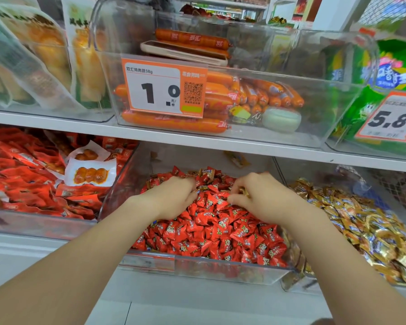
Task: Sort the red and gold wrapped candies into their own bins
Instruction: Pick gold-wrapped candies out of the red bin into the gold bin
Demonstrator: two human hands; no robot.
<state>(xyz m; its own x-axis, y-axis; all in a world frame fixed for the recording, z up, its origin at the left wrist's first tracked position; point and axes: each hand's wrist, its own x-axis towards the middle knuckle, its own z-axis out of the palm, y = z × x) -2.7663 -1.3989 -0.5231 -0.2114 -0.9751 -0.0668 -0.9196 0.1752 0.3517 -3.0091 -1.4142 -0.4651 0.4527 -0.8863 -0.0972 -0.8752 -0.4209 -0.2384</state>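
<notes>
Shop shelf point(220, 143) of clear bins. Both hands are in the red candies point(211, 231) bin point(220, 268). The left hand point(174, 198) curls into the pile, its hold hidden. The right hand point(260, 198) pinches a gold candy point(244, 191). Gold candies point(361, 219) lie heaped just right of it, cut off at the frame edge.

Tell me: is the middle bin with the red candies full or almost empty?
Full: the red candies fill the clear bin in a deep heap, hiding its floor.

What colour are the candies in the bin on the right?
The candies are gold with blue marks; the head view shows them best.
</notes>
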